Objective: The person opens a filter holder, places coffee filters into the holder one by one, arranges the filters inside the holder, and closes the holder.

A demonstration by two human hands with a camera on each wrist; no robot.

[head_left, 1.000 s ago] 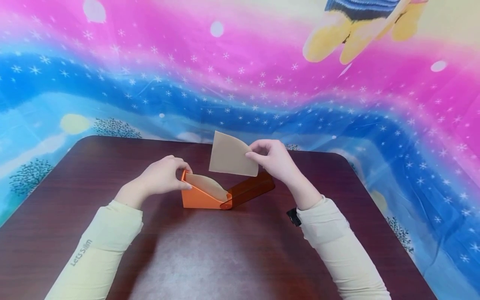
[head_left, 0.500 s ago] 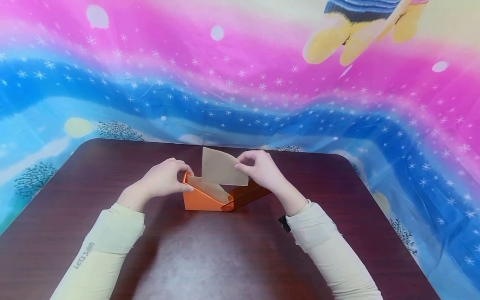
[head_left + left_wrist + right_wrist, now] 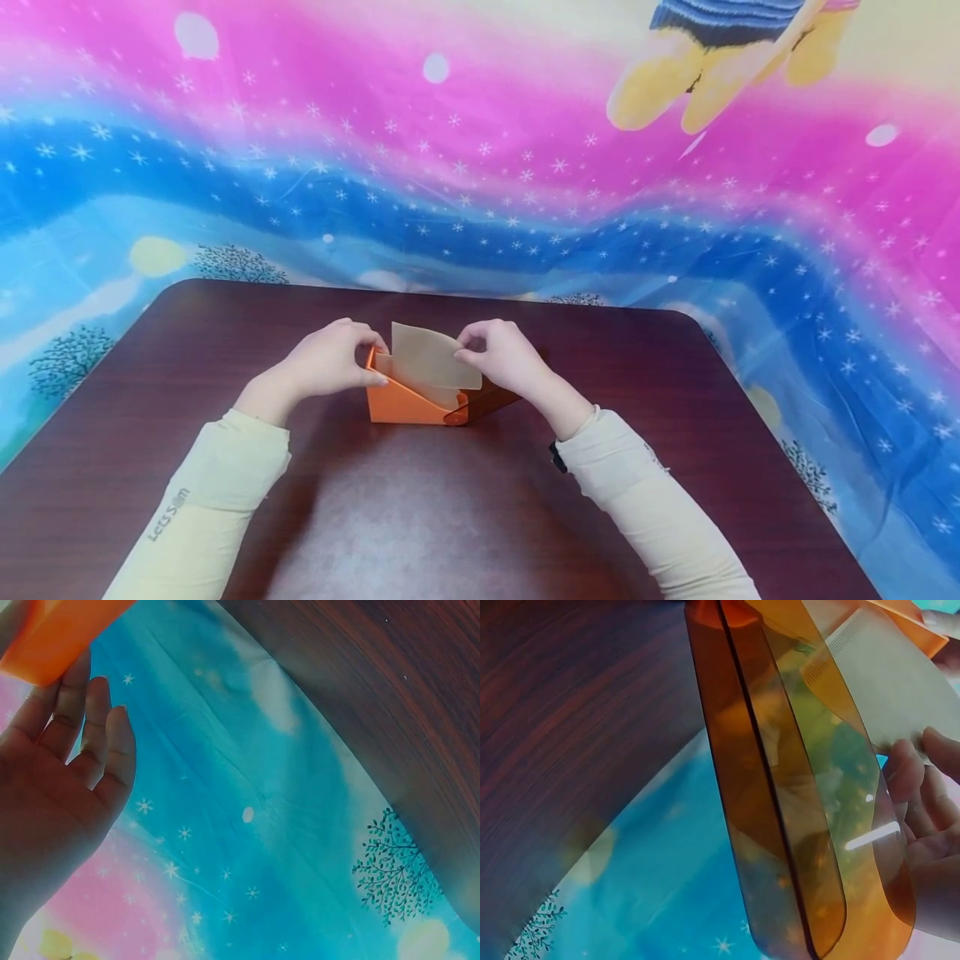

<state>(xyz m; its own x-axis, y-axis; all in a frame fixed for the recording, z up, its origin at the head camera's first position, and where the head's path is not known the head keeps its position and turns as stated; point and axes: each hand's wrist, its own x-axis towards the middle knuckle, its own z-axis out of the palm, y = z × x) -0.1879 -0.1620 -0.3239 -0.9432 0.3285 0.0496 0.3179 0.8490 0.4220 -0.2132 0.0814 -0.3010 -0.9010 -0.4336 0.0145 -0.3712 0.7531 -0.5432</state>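
An orange coffee filter holder (image 3: pixel 401 406) stands on the table, its see-through amber lid (image 3: pixel 795 787) swung open to the right. My left hand (image 3: pixel 324 362) grips the holder's tall left end, thumb on the front and fingers behind. Between thumb and fingers, my right hand (image 3: pixel 506 357) pinches the right edge of a tan coffee filter (image 3: pixel 422 350). That filter is upright over the holder, its lower part overlapping the opening in the head view. Its crimped seam shows in the right wrist view. Other filter paper (image 3: pixel 383 364) peeks out at the holder's left end.
The dark wood table (image 3: pixel 420 517) has a rounded far edge. Behind and beside it hangs a pink and blue snowflake cloth (image 3: pixel 480 167). The open lid juts out beneath my right hand.
My right hand has moved left and down with the coffee filter, from above the lid to the holder's opening. My left hand keeps its grip on the holder.
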